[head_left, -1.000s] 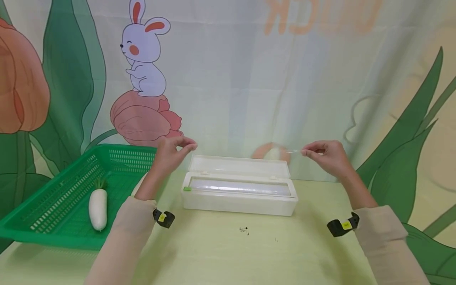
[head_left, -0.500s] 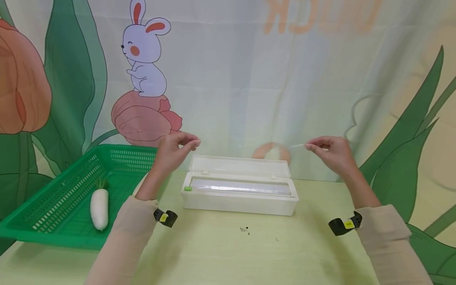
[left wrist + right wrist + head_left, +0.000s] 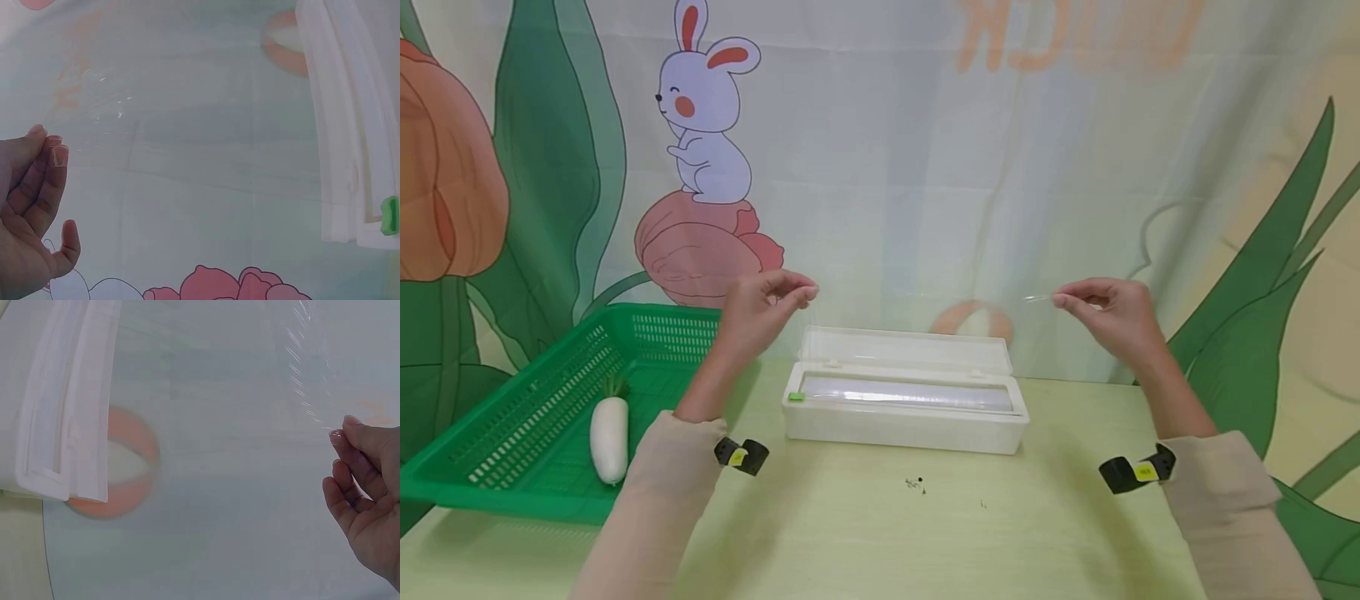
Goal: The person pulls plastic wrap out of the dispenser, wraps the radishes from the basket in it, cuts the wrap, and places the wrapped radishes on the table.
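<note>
A sheet of clear cling film (image 3: pixel 115 103) spans the space between my two hands, showing mainly by its creases and glints. Its left corner is pinched between thumb and fingertips of my left hand (image 3: pixel 756 312), above the left end of the white box. My right hand (image 3: pixel 1120 321) pinches the other corner, out past the box's right end. The white cling film dispenser (image 3: pixel 906 429) stands on the table, lid (image 3: pixel 906 347) tipped back, the film roll (image 3: pixel 902 393) visible inside. A green slide cutter (image 3: pixel 796 397) sits at its left end.
On the left a green plastic basket (image 3: pixel 512 505) holds a white radish (image 3: pixel 608 440) with a short green top. Small dark specks (image 3: pixel 914 483) lie on the table (image 3: pixel 865 533) before the dispenser. A printed curtain (image 3: pixel 880 167) hangs close behind.
Both hands have risen, the right one also moving outward to the right, so the cling film is drawn higher and wider. The dispenser has stayed put.
</note>
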Tool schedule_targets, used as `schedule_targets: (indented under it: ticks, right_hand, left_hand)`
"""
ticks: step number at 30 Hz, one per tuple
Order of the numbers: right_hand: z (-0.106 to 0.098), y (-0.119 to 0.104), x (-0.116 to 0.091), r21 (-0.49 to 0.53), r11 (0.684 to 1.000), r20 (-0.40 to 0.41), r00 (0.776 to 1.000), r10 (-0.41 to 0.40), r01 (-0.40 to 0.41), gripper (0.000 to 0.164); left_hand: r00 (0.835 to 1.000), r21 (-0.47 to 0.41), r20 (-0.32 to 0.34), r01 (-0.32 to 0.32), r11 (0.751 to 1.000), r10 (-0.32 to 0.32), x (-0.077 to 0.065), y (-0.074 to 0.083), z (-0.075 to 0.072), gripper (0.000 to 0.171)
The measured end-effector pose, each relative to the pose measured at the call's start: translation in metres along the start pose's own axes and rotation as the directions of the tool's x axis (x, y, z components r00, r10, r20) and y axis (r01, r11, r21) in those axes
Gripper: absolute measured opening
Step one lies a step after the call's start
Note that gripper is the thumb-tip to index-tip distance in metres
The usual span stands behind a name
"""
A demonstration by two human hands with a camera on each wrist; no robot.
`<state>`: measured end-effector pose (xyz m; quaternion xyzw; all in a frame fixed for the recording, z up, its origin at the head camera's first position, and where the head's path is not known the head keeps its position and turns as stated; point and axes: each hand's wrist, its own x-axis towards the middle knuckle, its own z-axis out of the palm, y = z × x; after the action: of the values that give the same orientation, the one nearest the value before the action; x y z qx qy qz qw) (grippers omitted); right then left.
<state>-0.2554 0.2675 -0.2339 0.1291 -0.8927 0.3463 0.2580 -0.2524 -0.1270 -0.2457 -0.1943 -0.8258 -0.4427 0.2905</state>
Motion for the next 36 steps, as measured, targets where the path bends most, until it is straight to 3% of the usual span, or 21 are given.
schedule_targets:
  ticks: [11,22,36]
  right_hand:
    - [-0.010,-0.006,-0.002,0.024,0.998,-0.013,0.999,0.052,-0.051,0.036]
    - [-0.023,-0.012,-0.005,0.000,1.000,-0.041,0.999,0.028,-0.028,0.036]
    - [-0.032,-0.020,-0.013,0.021,0.998,-0.062,0.996,-0.063,0.064,0.026]
  left_hand:
    - [0.997,-0.009,-0.029,-0.078,0.997,0.078,0.000,0.011,-0.006,0.014]
    - [0.991,-0.012,-0.056,-0.124,0.992,0.123,0.000,0.024,-0.009,0.013]
    - [0.991,-0.022,-0.066,-0.120,0.993,0.118,-0.006,0.029,-0.018,0.012]
